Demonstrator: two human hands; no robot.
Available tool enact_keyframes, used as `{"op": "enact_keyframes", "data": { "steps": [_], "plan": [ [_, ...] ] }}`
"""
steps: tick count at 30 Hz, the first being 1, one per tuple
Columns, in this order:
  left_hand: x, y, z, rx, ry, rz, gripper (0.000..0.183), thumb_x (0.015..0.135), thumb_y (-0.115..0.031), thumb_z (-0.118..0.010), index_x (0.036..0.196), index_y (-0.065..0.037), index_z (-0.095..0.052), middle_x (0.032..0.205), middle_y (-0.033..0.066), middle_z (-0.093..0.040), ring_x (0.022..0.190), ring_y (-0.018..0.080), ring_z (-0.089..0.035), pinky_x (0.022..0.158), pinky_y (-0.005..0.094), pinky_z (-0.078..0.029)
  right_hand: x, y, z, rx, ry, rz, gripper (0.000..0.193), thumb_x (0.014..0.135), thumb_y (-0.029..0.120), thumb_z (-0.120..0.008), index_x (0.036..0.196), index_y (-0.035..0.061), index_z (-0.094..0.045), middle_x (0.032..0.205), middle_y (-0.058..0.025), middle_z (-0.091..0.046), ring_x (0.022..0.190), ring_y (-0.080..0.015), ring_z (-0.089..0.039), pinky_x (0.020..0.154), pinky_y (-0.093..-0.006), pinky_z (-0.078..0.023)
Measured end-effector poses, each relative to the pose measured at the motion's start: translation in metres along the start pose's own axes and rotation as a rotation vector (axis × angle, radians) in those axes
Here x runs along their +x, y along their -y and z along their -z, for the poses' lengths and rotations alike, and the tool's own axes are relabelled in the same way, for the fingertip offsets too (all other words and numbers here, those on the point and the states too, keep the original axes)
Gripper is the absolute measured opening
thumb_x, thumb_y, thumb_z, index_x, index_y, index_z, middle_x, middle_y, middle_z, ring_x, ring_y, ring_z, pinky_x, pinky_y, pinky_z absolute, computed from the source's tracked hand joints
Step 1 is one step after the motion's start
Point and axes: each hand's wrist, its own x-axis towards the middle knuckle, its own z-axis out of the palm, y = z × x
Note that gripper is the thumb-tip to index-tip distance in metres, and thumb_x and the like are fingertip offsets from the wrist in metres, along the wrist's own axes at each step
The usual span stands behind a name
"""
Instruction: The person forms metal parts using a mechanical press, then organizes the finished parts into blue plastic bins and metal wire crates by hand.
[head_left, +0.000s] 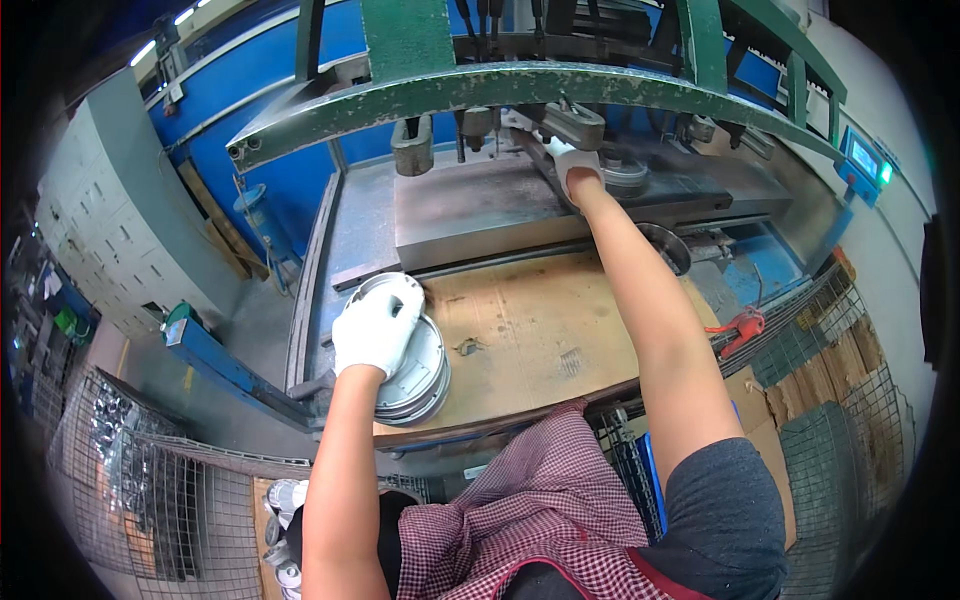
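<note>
left hand [375,328] — gripping rounded grey part [410,286], stacked discs [428,366] beneath | right hand [572,160] — grip can't be told | scuffed tan board [530,345]

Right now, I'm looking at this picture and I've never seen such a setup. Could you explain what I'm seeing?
There is only one picture, taken by a wide camera worn on a person's head and looking down, which is why straight edges bend. No robot arms here: these are the person's own hands in white gloves.

The left hand is on a stack of round grey metal parts, which stands on a brown board; whether it grips the top one is hard to tell. The right hand is stretched under a green metal frame, over a thick metal block. Its fingers are partly hidden, so I can't say what it holds. A round metal piece sits just beside it.
</note>
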Motion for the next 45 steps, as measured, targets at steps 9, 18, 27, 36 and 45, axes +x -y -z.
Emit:
{"op": "enact_keyframes", "data": {
  "steps": [9,18,27,36,45],
  "plan": [
    [0.001,0.004,-0.001,-0.076,0.007,0.014,0.039,0.088,-0.049,-0.052,0.103,-0.017,-0.069,0.105,0.0130,-0.067,0.097,0.0342,-0.063,0.086,0.0427,-0.048,-0.060,0.039,0.029,0.216,0.009,-0.245,0.044,0.088,0.043,-0.062,0.107,0.0040,-0.069,0.098,-0.0148,-0.070,0.077,-0.0263,-0.065,0.075,-0.0313,-0.050],
    [0.000,0.004,-0.002,-0.049,-0.005,-0.006,0.043,0.089,-0.051,-0.050,0.102,-0.016,-0.070,0.100,0.0148,-0.068,0.095,0.0344,-0.063,0.084,0.0424,-0.048,-0.060,0.087,-0.057,-0.163,0.087,-0.063,0.051,0.088,0.054,-0.053,0.110,0.0100,-0.066,0.106,-0.0217,-0.065,0.101,-0.0400,-0.061,0.088,-0.0440,-0.047],
    [0.002,0.000,0.001,-0.012,0.000,-0.002,0.051,0.090,-0.055,-0.044,0.104,-0.013,-0.070,0.098,0.0177,-0.068,0.092,0.0359,-0.064,0.082,0.0440,-0.048,-0.108,0.071,-0.035,0.049,0.053,-0.061,0.045,0.087,0.043,-0.063,0.103,0.0008,-0.069,0.083,-0.0182,-0.068,0.069,-0.0281,-0.064,0.066,-0.0358,-0.048],
    [0.000,-0.001,0.004,-0.021,0.014,0.017,0.045,0.090,-0.048,-0.049,0.097,-0.010,-0.072,0.095,0.0177,-0.068,0.091,0.0356,-0.063,0.081,0.0432,-0.048,-0.160,-0.034,0.155,-0.098,-0.330,-0.215,0.029,0.086,0.025,-0.069,0.109,0.0070,-0.069,0.103,-0.0104,-0.070,0.093,-0.0193,-0.067,0.085,-0.0302,-0.050],
    [-0.002,0.018,0.012,-0.557,0.107,0.049,0.040,0.094,-0.039,-0.050,0.118,-0.010,-0.064,0.114,0.0165,-0.064,0.106,0.0336,-0.059,0.094,0.0385,-0.044,-0.177,-0.115,0.202,-0.727,0.043,-0.397,0.072,0.082,0.060,-0.057,0.139,0.0165,-0.046,0.129,-0.0179,-0.058,0.117,-0.0378,-0.055,0.098,-0.0405,-0.043]
  ]
}}
